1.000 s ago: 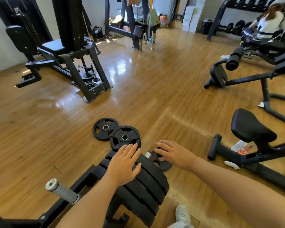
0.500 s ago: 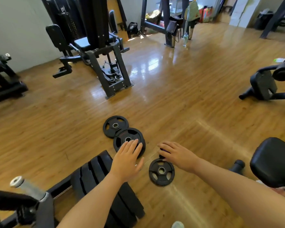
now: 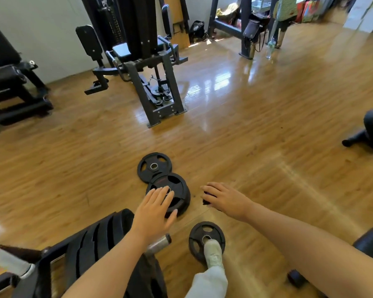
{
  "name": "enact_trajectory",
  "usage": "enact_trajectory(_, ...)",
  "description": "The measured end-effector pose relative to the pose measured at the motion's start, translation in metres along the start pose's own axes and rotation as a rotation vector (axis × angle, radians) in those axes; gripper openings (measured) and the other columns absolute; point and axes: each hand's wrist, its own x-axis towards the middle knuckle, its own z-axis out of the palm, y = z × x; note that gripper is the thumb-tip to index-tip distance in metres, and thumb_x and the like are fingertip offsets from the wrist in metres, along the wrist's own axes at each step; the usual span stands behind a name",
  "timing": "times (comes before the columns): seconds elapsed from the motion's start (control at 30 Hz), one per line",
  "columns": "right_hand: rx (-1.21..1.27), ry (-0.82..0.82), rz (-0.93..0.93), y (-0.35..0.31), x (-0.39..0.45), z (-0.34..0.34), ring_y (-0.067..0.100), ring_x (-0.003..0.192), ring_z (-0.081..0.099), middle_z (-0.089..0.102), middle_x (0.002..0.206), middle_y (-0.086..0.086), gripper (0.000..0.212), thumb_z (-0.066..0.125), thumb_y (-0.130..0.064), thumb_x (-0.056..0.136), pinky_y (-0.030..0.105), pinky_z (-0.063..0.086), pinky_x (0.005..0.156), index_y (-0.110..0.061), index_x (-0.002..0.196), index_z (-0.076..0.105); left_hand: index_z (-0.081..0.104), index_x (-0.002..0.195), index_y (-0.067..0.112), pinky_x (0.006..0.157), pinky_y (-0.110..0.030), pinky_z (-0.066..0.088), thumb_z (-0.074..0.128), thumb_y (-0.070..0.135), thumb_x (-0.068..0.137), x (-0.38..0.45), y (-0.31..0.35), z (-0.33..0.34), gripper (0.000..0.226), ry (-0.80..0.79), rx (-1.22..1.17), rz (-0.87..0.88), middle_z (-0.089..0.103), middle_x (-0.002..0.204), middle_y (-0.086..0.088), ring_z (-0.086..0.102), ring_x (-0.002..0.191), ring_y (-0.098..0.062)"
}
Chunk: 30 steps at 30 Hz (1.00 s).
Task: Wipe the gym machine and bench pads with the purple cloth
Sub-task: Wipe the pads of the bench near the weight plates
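My right hand (image 3: 224, 198) is held low over the wooden floor, and a small dark purple cloth (image 3: 207, 197) peeks out from under its fingers. To its left, my left hand (image 3: 154, 209) is flat with fingers apart and holds nothing, hovering over a weight plate (image 3: 177, 196). A black leg machine with seat pad (image 3: 122, 49) and back pad (image 3: 88, 40) stands at the back. A black bench pad (image 3: 2, 76) is at far left, and another pad (image 3: 371, 241) sits at the lower right edge.
Two more plates lie on the floor (image 3: 154, 166) (image 3: 199, 235), the nearer one under my shoe (image 3: 212, 253). A bar loaded with stacked plates (image 3: 95, 241) fills the lower left. A rack and a water bottle (image 3: 270, 48) stand at the back right.
The view has swung left and down. Both hands have come off the stacked plates and now hover over the floor plates; my foot has stepped into view.
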Motion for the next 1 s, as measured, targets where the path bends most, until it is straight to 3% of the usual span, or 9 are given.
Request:
enact_trajectory(0.23, -0.039, -0.006, -0.133, 0.123, 0.079, -0.002, 0.032, 0.120, 0.058, 0.060, 0.131, 0.009, 0.040, 0.039, -0.026, 0.094, 0.040, 0.055, 0.091, -0.013, 0.124, 0.063, 0.066, 0.129, 0.008, 0.109, -0.039, 0.029, 0.013, 0.057, 0.103, 0.120, -0.026, 0.014, 0.077, 0.014, -0.061, -0.161, 0.064, 0.132, -0.011, 0.062, 0.121, -0.029)
enact_trajectory(0.3, -0.041, -0.021, -0.183, 0.160, 0.103, -0.005, 0.035, 0.120, 0.058, 0.060, 0.131, 0.013, 0.035, 0.057, -0.021, 0.091, 0.043, 0.055, 0.090, -0.010, 0.124, 0.063, 0.067, 0.127, 0.008, 0.109, -0.039, 0.030, 0.011, 0.057, 0.103, 0.152, -0.028, 0.013, 0.078, 0.017, -0.066, -0.148, 0.064, 0.132, -0.011, 0.062, 0.120, -0.029)
enact_trajectory(0.37, -0.037, 0.015, -0.186, 0.194, 0.130, -0.013, 0.034, 0.116, 0.061, 0.062, 0.128, 0.012, 0.044, 0.077, -0.020, 0.080, 0.041, 0.057, 0.087, -0.010, 0.122, 0.065, 0.067, 0.126, 0.007, 0.108, -0.039, 0.031, 0.012, 0.056, 0.103, 0.183, -0.035, 0.005, 0.078, 0.053, -0.059, -0.148, 0.064, 0.131, -0.011, 0.061, 0.120, -0.029)
enact_trajectory(0.5, -0.057, 0.055, -0.256, 0.247, 0.176, -0.015, 0.033, 0.116, 0.059, 0.061, 0.128, 0.010, 0.035, 0.065, -0.024, 0.089, 0.041, 0.055, 0.090, -0.011, 0.122, 0.064, 0.066, 0.127, 0.007, 0.110, -0.040, 0.031, 0.014, 0.054, 0.104, 0.236, -0.065, -0.013, 0.075, 0.120, -0.042, -0.190, 0.063, 0.132, -0.011, 0.058, 0.121, -0.028)
enact_trajectory(0.6, -0.078, 0.032, -0.304, 0.286, 0.215, -0.013, 0.030, 0.117, 0.060, 0.061, 0.129, 0.008, 0.051, 0.082, -0.026, 0.078, 0.038, 0.054, 0.092, -0.013, 0.123, 0.065, 0.066, 0.126, 0.007, 0.111, -0.040, 0.030, 0.025, 0.052, 0.103, 0.271, -0.094, -0.019, 0.066, 0.150, -0.025, -0.252, 0.062, 0.132, -0.012, 0.056, 0.122, -0.028)
enact_trajectory(0.67, -0.077, 0.031, -0.330, 0.315, 0.246, -0.010, 0.027, 0.117, 0.060, 0.061, 0.129, 0.006, 0.054, 0.086, -0.027, 0.074, 0.036, 0.053, 0.092, -0.015, 0.123, 0.065, 0.067, 0.124, 0.006, 0.111, -0.039, 0.029, 0.038, 0.048, 0.097, 0.298, -0.112, -0.017, 0.058, 0.180, -0.001, -0.300, 0.063, 0.131, -0.012, 0.057, 0.121, -0.029)
enact_trajectory(0.73, -0.073, 0.020, -0.363, 0.348, 0.279, -0.003, 0.027, 0.118, 0.059, 0.061, 0.130, 0.006, 0.055, 0.086, -0.027, 0.074, 0.035, 0.052, 0.094, -0.016, 0.124, 0.064, 0.067, 0.124, 0.006, 0.112, -0.039, 0.029, 0.038, 0.048, 0.097, 0.325, -0.126, -0.013, 0.057, 0.209, 0.024, -0.325, 0.063, 0.131, -0.012, 0.060, 0.120, -0.030)
enact_trajectory(0.87, -0.054, -0.019, -0.474, 0.414, 0.348, 0.014, 0.031, 0.130, 0.050, 0.055, 0.140, 0.007, 0.049, 0.072, -0.024, 0.089, 0.040, 0.045, 0.104, -0.015, 0.135, 0.057, 0.064, 0.128, 0.009, 0.114, -0.039, 0.028, 0.020, 0.053, 0.104, 0.382, -0.157, -0.009, 0.067, 0.195, 0.080, -0.398, 0.062, 0.132, -0.009, 0.058, 0.123, -0.027)
enact_trajectory(1.0, -0.086, -0.008, -0.642, 0.475, 0.428, 0.020, 0.034, 0.136, 0.043, 0.049, 0.146, 0.011, 0.050, 0.066, -0.016, 0.092, 0.045, 0.041, 0.107, -0.011, 0.140, 0.052, 0.061, 0.128, 0.010, 0.115, -0.039, 0.027, 0.038, 0.050, 0.096, 0.434, -0.181, -0.029, 0.056, 0.229, 0.155, -0.570, 0.061, 0.133, -0.010, 0.058, 0.124, -0.028)
